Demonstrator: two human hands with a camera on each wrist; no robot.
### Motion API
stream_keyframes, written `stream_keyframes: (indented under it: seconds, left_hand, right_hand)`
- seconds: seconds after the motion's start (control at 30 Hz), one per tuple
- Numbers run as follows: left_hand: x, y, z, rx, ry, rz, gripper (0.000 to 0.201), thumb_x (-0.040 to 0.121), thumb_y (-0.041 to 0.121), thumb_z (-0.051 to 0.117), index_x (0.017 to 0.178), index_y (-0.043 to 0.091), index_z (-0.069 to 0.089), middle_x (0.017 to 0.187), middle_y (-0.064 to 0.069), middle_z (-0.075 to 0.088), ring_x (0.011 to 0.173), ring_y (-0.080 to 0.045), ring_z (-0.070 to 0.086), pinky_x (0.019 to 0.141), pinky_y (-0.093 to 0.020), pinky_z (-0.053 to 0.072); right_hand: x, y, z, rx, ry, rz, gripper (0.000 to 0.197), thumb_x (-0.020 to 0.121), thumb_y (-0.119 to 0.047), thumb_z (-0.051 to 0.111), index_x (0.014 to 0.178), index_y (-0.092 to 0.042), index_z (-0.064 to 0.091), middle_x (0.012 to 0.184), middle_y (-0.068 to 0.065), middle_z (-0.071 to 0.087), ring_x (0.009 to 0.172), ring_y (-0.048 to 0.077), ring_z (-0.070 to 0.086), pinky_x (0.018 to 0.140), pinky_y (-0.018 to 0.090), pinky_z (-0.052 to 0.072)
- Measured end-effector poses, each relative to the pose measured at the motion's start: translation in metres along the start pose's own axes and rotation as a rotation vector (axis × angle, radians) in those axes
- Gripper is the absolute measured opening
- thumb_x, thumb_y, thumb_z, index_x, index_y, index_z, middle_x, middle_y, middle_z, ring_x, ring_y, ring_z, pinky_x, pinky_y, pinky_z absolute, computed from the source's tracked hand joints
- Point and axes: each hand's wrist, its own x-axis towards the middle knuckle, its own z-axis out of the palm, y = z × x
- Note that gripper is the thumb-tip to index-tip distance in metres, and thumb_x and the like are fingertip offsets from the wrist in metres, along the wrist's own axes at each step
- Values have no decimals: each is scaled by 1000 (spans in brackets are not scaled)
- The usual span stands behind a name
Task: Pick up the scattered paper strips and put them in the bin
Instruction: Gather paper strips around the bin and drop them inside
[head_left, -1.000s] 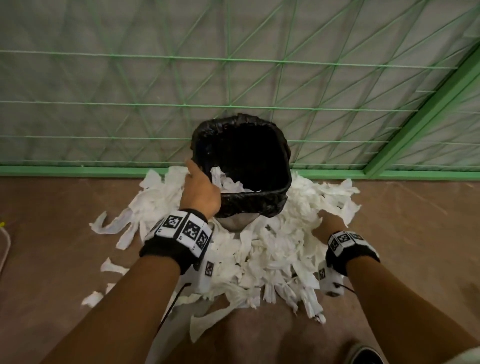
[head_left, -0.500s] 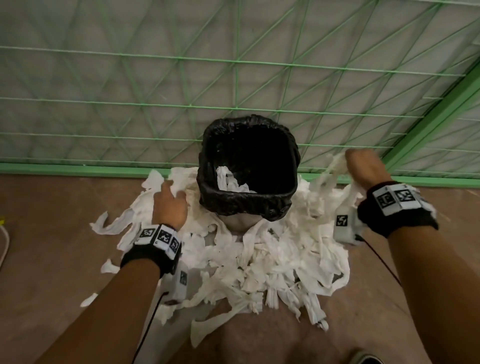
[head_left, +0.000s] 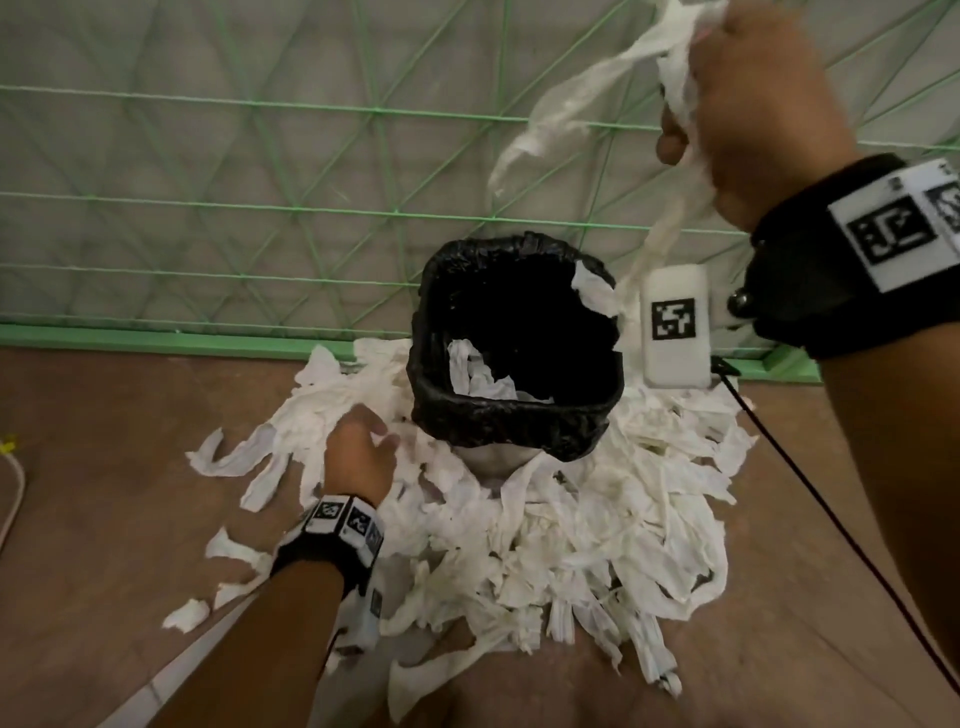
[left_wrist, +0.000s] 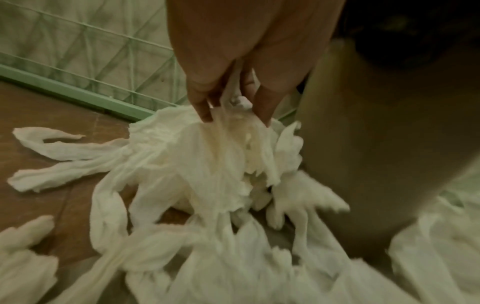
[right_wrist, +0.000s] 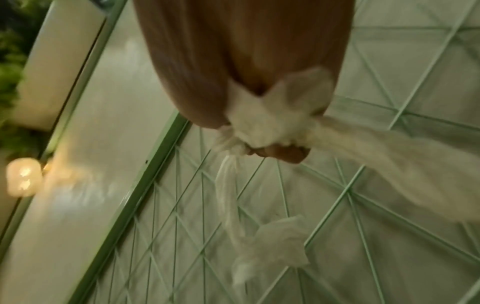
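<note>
Netted enclosure: green mesh fence (head_left: 260, 156), brown floor (head_left: 104, 415).

No readable text, brand or number is seen in any view. Only black-and-white square fiducial markers are found: on the right wristband (head_left: 893, 234), on the white module (head_left: 674, 325) hanging below that wrist, and on the left wristband (head_left: 340, 522) with its small module (head_left: 375, 603). These markers carry coded patterns, not letters or digits, and the 2 wrist views show no markings at all.
</note>
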Motion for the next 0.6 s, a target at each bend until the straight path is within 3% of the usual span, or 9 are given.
stream_keyframes:
  seconds: [0.1, 0.2, 0.27, 0.33, 0.4, 0.47, 0.53, 0.57, 0.6]
  left_hand:
    - [6, 4, -15, 29, 14, -19, 20, 89, 10, 60, 108, 6, 56, 110, -19, 56, 99, -34, 57, 82, -36, 43]
    - [11, 7, -29, 176, -1, 13, 20, 95, 11, 48, 105, -1, 61, 114, -28, 49, 102, -44, 55, 90, -42, 44]
    - [10, 14, -39, 154, 10, 32, 37, 98, 22, 34, 104, -7, 56, 112, -33, 51, 103, -47, 53, 91, -48, 43]
    - [8, 20, -49, 91, 1, -30, 50, 98, 37, 25, 107, -5, 51, 111, -31, 56, 104, -45, 54, 91, -48, 44]
    - [8, 24, -57, 84, -48, -75, 49, 97, 42, 30, 112, 0, 48, 113, -26, 59, 106, -42, 56, 90, -46, 45]
    - [8, 29, -63, 125, -117, -58, 39, 96, 33, 38, 117, 1, 42, 114, -25, 60, 105, -42, 57, 90, -47, 46]
    - [5, 37, -70, 150, -155, -15, 30, 93, 11, 43, 121, 4, 34, 114, -25, 59, 104, -42, 57, 91, -50, 46]
    - [4, 40, -74, 153, -168, 14, 34, 90, 1, 42, 122, 8, 32, 114, -24, 59, 104, -41, 58, 91, -51, 46]
    - [4, 42, -78, 160, -170, 54, 42, 86, -5, 40, 123, 13, 31, 116, -21, 61, 104, -39, 59, 91, -52, 48]
  right_hand:
    - [-5, -5, 22, -57, -58, -10, 19, 97, -21, 35, 87, -18, 51, 68, -7, 40, 54, 7, 41, 51, 27, 38]
    - [-10, -2, 38, -72, -147, 15, 39, 101, -35, 33, 65, -22, 35, 58, -6, 31, 53, 17, 37, 54, 28, 36]
    - [-12, 2, 46, -66, -124, 17, 39, 99, -38, 30, 63, -24, 30, 61, -5, 29, 62, 21, 36, 62, 36, 37]
    - [-14, 7, 50, -20, -63, 8, 35, 97, -39, 30, 64, -25, 30, 65, -8, 31, 66, 17, 36, 67, 38, 36]
    - [-17, 10, 50, 40, -26, -27, 30, 99, -32, 34, 70, -24, 35, 70, -11, 36, 67, 8, 39, 72, 29, 38]
    - [-23, 15, 46, 60, -220, 12, 22, 99, -21, 43, 79, -15, 49, 70, -9, 50, 63, 1, 49, 69, 17, 41]
    - [-33, 18, 40, -216, -562, 115, 17, 95, -19, 54, 93, -7, 65, 76, -3, 60, 65, 0, 53, 64, 10, 41]
    - [-36, 24, 36, -304, -646, 175, 17, 93, -20, 57, 98, -8, 68, 80, -4, 62, 67, 0, 53, 62, 9, 39]
    - [-38, 32, 32, -314, -640, 207, 17, 92, -17, 58, 101, -9, 69, 83, -4, 63, 69, 0, 52, 61, 10, 39]
